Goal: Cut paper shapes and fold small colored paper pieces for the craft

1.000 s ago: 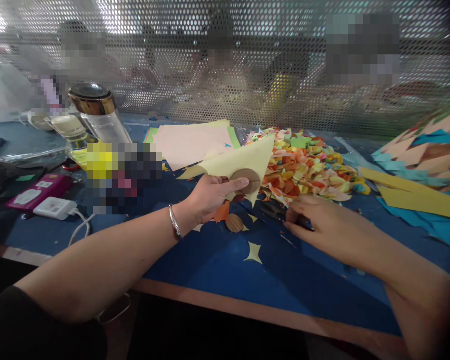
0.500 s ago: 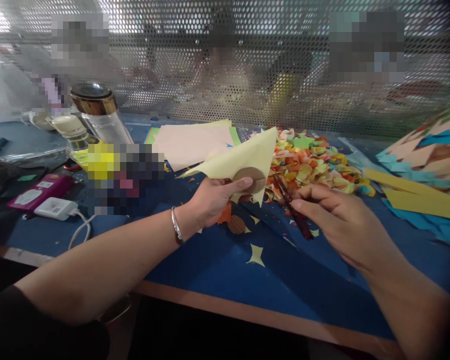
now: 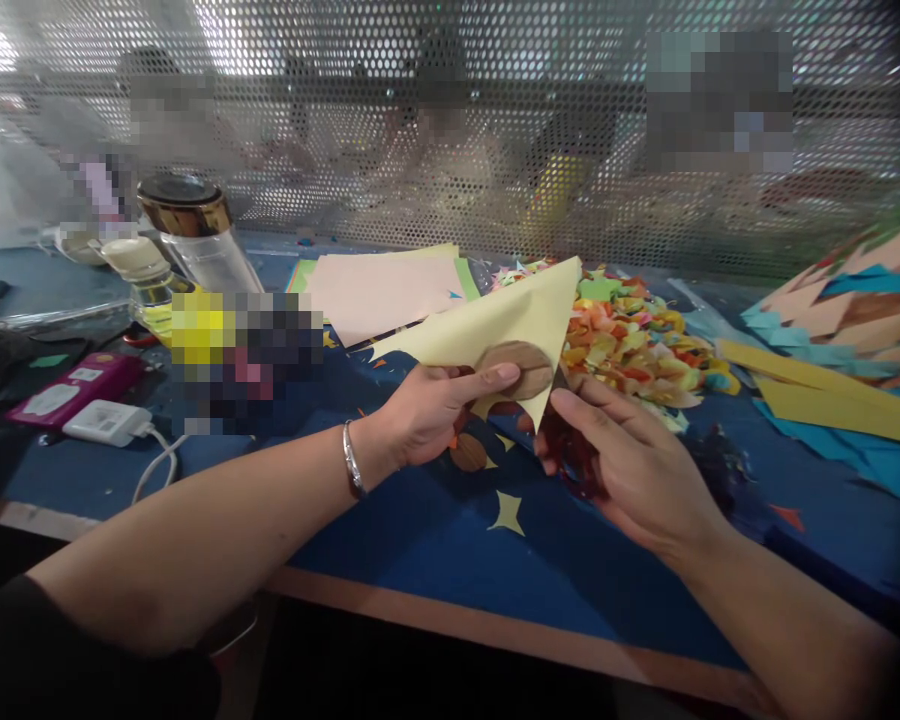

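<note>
My left hand (image 3: 442,400) is closed on a pale yellow sheet of paper (image 3: 457,330). Its thumb presses a round brown disc (image 3: 521,370) flat against the sheet. Curved bites show along the paper's lower edge. Close by on the right, my right hand (image 3: 622,450) is closed around scissors with dark red handles (image 3: 576,462). Their blades are at the sheet's right edge, mostly hidden by paper and fingers. Below lie a second round brown disc (image 3: 468,452) and a four-pointed yellow offcut (image 3: 508,513).
A heap of colourful paper pieces (image 3: 637,345) lies behind my right hand. Stacked sheets (image 3: 394,290) are at the back. Bottles (image 3: 210,245), a magenta box (image 3: 79,385) and a white charger (image 3: 105,420) stand left; layered paper strips (image 3: 832,385) lie right. A perforated metal screen (image 3: 345,130) closes the back.
My right hand has brought the scissors up to the sheet's right edge and turned them. The sheet, held by my left hand, has shifted slightly right.
</note>
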`<state>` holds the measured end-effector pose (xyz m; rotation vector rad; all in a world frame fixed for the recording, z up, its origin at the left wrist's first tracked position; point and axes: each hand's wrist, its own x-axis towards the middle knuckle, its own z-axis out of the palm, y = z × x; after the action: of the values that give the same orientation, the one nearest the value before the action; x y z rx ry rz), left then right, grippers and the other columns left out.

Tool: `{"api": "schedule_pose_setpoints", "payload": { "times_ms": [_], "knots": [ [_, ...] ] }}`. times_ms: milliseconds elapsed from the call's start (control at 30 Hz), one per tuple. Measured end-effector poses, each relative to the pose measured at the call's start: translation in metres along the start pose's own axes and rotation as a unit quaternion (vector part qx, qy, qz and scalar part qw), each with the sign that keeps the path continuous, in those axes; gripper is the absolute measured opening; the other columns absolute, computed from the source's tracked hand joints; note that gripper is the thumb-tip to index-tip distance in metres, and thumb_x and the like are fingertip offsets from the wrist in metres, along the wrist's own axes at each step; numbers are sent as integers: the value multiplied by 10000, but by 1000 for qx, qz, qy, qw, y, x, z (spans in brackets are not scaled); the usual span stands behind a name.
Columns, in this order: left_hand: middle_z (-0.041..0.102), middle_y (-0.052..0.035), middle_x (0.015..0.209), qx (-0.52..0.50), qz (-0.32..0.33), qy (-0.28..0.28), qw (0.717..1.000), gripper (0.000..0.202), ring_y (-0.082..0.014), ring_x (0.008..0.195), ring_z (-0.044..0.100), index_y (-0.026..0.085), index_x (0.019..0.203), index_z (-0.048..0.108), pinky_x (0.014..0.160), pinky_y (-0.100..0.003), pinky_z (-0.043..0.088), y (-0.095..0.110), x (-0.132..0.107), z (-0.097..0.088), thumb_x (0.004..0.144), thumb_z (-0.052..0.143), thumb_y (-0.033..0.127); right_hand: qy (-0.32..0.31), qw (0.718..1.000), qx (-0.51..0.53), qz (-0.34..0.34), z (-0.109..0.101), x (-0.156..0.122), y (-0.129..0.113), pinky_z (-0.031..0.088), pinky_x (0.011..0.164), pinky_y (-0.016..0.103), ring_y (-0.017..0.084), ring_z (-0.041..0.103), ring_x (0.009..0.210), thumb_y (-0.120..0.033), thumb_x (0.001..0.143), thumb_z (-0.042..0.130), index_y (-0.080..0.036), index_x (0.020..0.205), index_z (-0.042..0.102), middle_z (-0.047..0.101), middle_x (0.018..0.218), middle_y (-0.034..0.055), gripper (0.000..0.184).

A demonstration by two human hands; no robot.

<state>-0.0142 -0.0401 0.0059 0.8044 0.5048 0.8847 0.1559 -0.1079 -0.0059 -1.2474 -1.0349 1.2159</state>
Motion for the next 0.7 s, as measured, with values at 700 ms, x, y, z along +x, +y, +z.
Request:
{"api": "schedule_pose_setpoints", "payload": {
  "times_ms": [700],
  "knots": [
    [788,-104,1047,14,55,41,998,311,-203,936,736,125,977,787,777,-298,586,-4,2,-3,719,903,254,-23,996,63,50,6,-4,-6,112,383,227,56,156,411,-690,810,764,-232,803,664,294,510,-87,469]
  ]
}}
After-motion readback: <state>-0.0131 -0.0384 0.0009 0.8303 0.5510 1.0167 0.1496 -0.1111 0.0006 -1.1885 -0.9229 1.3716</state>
